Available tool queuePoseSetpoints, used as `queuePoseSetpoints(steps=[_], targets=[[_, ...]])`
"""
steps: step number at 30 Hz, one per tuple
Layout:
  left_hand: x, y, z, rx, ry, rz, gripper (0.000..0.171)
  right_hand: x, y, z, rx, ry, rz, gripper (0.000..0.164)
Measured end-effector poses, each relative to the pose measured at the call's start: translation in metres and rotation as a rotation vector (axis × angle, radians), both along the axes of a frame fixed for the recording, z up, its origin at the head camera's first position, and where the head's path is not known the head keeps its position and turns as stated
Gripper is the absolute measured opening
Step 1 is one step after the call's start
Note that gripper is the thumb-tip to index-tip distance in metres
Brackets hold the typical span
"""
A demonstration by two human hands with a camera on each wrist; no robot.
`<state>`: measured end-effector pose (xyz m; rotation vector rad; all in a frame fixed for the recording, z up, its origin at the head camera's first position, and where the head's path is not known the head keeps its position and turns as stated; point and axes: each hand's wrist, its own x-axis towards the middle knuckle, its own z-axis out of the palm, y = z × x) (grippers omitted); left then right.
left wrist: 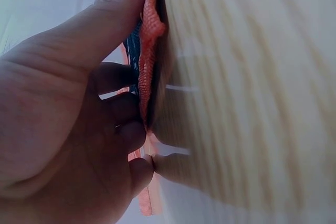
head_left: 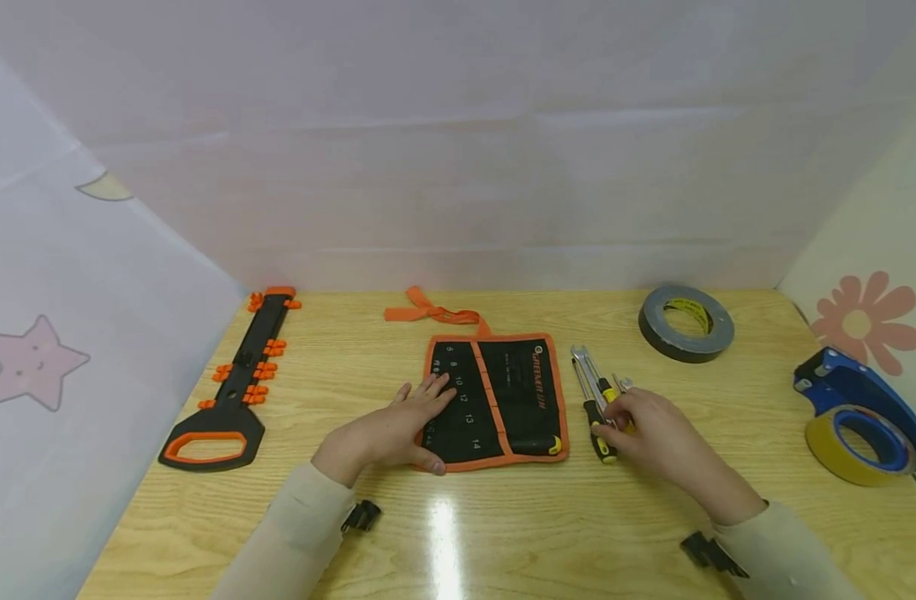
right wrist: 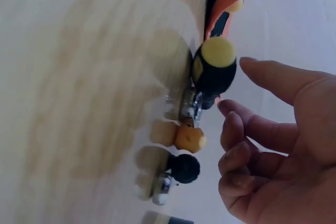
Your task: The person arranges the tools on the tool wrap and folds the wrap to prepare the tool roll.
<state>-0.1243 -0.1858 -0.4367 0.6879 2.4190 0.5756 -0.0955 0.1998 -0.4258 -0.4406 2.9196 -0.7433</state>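
Note:
A black tool pouch [head_left: 528, 400] with orange trim and printed numbers lies unrolled on the table. My left hand [head_left: 382, 429] rests on its left part, fingers spread, with the thumb [left wrist: 100, 22] at the orange front edge. A small black-and-yellow item [head_left: 554, 447] lies at the pouch's lower right corner. Right of the pouch lies a group of tools: a screwdriver [head_left: 602, 446] with a black-and-yellow handle, wrenches [head_left: 580, 353] and other handled tools. Over this group is my right hand [head_left: 656, 429], its thumb and fingers parted around the screwdriver's handle end [right wrist: 216, 61], with gaps showing.
An orange strap [head_left: 458, 316] trails behind the pouch. A black holder [head_left: 228, 408] with orange clips lies at the left. Grey tape [head_left: 686, 348] sits at the back right, and a blue tape dispenser [head_left: 896, 400] with a yellow roll [head_left: 825, 433] stands at the right edge.

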Motion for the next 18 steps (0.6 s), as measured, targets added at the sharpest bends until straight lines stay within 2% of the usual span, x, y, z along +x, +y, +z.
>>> queuePoseSetpoints(steps=[9, 18], targets=[[-0.0004, -0.0003, -0.0001, 0.002, 0.009, 0.002, 0.115, -0.0037, -0.0006, -0.0055, 0.027, -0.03, -0.014, 0.027], [-0.0004, 0.0006, 0.0011, -0.01, 0.001, -0.004, 0.114, -0.0062, -0.0017, -0.0069, 0.035, -0.127, -0.033, 0.029]])
